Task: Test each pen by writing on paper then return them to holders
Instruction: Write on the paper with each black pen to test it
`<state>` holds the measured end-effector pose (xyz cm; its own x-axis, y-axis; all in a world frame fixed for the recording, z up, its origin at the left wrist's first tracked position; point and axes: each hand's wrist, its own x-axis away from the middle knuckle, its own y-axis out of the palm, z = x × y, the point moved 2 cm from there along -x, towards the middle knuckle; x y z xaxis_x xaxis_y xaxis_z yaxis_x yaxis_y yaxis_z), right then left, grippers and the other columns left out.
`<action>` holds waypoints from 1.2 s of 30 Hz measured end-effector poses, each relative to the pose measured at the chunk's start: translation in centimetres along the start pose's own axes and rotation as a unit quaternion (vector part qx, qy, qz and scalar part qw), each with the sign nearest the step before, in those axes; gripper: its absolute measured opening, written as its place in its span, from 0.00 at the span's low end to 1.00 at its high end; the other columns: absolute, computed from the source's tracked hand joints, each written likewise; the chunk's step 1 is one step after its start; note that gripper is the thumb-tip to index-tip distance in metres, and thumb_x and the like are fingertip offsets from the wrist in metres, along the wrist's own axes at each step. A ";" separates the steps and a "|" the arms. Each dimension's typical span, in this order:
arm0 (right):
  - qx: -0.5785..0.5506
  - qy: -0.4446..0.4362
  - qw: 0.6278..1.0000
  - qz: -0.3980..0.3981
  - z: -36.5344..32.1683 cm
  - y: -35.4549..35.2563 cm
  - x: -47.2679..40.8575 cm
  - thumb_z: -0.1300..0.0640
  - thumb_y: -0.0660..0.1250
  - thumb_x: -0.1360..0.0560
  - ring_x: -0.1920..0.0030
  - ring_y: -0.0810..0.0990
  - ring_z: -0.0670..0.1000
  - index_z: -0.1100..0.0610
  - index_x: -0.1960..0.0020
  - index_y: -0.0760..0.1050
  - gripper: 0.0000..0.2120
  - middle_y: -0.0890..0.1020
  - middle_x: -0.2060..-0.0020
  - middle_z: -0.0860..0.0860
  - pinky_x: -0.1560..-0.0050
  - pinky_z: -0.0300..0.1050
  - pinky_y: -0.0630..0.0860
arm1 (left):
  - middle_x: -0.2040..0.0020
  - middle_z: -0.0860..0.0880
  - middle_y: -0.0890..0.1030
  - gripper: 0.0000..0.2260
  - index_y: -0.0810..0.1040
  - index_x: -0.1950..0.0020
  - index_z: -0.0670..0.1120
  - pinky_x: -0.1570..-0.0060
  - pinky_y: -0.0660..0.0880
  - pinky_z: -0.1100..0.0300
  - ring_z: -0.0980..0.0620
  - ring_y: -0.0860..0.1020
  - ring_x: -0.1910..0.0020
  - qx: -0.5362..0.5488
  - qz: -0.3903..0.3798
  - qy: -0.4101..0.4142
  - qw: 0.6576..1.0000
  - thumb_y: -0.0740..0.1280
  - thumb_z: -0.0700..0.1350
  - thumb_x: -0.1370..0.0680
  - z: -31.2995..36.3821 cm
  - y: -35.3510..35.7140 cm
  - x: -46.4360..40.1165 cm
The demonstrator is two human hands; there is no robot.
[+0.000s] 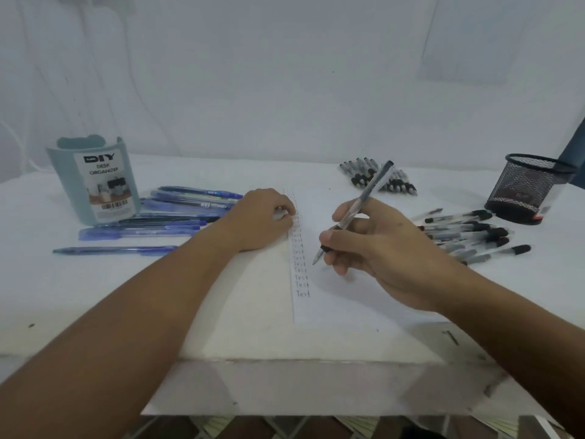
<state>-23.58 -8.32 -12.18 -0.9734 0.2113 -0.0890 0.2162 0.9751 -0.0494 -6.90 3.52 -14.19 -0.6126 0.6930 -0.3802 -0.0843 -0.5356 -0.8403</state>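
Paper (342, 248) lies at the centre of the white table (79, 296), a white sheet with a column of handwritten "Test" words running down its left margin. The right hand (373, 248) pinches a clear-barrelled pen (354, 213) with a black grip between thumb and curled fingers; its tip points down to 7 o'clock, right beside the lower words of the column, and whether it touches the sheet cannot be told. The left hand (262, 220) rests on the sheet's left edge at 10 o'clock from the pen tip, fingers curled under, pressing the margin down.

At 9 o'clock a pale teal desk organizer (95, 182) stands upright, its label reading "DIY DESK ORGANIZER"; its inside is hidden. Blue pens (177, 207) lie loose on the table just beside it, one apart nearer the table edge. At 2 o'clock a black mesh holder (528, 188) stands upright, and no pens show above its rim. Black-capped clear pens (474, 232) lie in a heap at 3 o'clock, near the holder, and another bundle (376, 177) lies at 1 o'clock behind the sheet.
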 end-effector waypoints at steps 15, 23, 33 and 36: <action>0.038 -0.021 0.999 -0.024 0.5 2.4 2.8 0.74 0.68 0.28 0.65 0.78 0.60 0.61 0.52 0.68 0.13 0.81 0.64 0.63 0.63 0.50 0.76 | 0.42 0.49 0.78 0.11 0.80 0.43 0.47 0.45 0.67 0.62 0.52 0.73 0.43 -0.004 -0.004 -0.004 1.000 0.62 0.44 0.23 -0.1 0.2 -0.1; 0.087 -0.027 0.996 -0.023 0.5 2.5 3.0 0.71 0.69 0.27 0.66 0.79 0.60 0.61 0.51 0.68 0.12 0.82 0.63 0.63 0.58 0.52 0.78 | 0.43 0.49 0.78 0.11 0.79 0.44 0.47 0.43 0.68 0.60 0.51 0.73 0.43 -0.003 -0.006 -0.003 1.000 0.62 0.44 0.23 -0.2 0.3 -0.2; 0.113 -0.019 0.993 -0.033 0.4 2.5 3.0 0.71 0.69 0.26 0.65 0.79 0.60 0.61 0.50 0.67 0.13 0.83 0.62 0.62 0.57 0.53 0.78 | 0.42 0.49 0.78 0.11 0.79 0.43 0.47 0.42 0.68 0.60 0.51 0.73 0.42 -0.005 -0.008 -0.007 1.000 0.62 0.45 0.22 -0.1 0.2 -0.2; 0.096 -0.009 0.995 -0.021 0.4 2.5 3.0 0.70 0.69 0.26 0.65 0.79 0.59 0.61 0.50 0.68 0.13 0.83 0.62 0.64 0.56 0.52 0.78 | 0.42 0.49 0.78 0.11 0.79 0.43 0.47 0.43 0.67 0.61 0.51 0.73 0.42 -0.007 -0.009 -0.006 1.000 0.62 0.45 0.22 -0.1 0.3 -0.2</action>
<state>-25.92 -5.29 -12.92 -0.9806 0.1679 -0.1011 0.1880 0.9517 -0.2428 -6.72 3.31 -14.40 -0.6200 0.6970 -0.3601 -0.0850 -0.5160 -0.8524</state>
